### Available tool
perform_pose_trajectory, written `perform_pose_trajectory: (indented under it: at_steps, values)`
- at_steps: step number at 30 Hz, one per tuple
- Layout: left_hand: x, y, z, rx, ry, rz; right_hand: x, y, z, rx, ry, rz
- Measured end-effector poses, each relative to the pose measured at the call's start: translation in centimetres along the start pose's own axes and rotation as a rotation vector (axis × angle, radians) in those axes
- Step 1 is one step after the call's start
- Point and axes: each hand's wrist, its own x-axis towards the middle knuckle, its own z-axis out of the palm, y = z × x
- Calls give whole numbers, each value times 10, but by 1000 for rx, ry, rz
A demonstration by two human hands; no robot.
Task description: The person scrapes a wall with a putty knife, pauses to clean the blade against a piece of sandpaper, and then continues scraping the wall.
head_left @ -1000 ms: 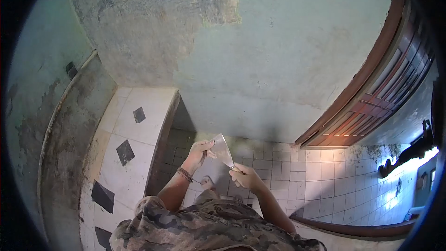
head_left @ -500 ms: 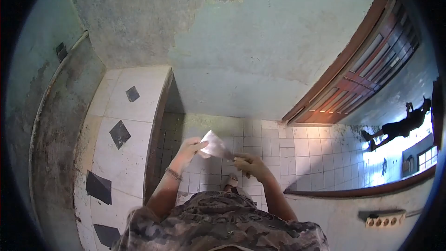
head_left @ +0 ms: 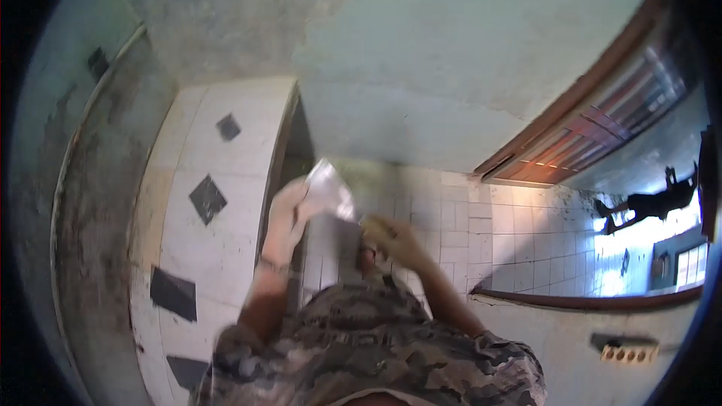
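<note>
A putty knife [head_left: 331,189] with a shiny, fan-shaped metal blade is held in front of my body, above the tiled floor. My right hand [head_left: 397,242] is closed at its narrow handle end; the handle is mostly hidden in the fingers and blurred. At the broad end of the blade, my left hand [head_left: 289,214] grips the edge, its thumb and fingers against the metal. The blade slants from upper left down to the right hand.
A white tiled ledge [head_left: 244,120] with black diamond tiles runs along the left. Ahead stands a worn, pale green wall [head_left: 451,53]. A wooden door [head_left: 579,139] is at right, with another person [head_left: 662,199] beyond. A power strip [head_left: 630,354] hangs lower right.
Both hands and the putty knife have risen slightly, and the blade points more upward. The camera view has shifted a little. The other person's arms have changed position.
</note>
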Motion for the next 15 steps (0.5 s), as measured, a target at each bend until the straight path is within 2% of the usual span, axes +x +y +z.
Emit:
perform_pose_trajectory:
  at_steps: [1, 2, 5, 7, 11, 12, 13, 15]
  values:
    - [30, -6, -9, 234, -48, 169, 11, -9, -15, 57, 15, -20]
    - [37, 17, 27, 57, -46, 128, 18, -29, -28, 99, 18, -35]
    - [77, 53, 81, 102, 29, 170, 52, -81, -63, 187, -18, -91]
    - [98, 70, 104, 105, -79, 288, 79, -97, -79, 226, -43, -145]
    - [138, 80, 107, 210, 29, 393, 135, -103, -97, 235, -136, -217]
    - [147, 78, 101, 197, 44, 342, 147, -101, -96, 221, -177, -234]
    - [152, 76, 92, 182, 71, 297, 157, -104, -95, 223, -243, -217]
    - [161, 68, 75, 190, 122, 266, 177, -113, -93, 233, -406, -24]
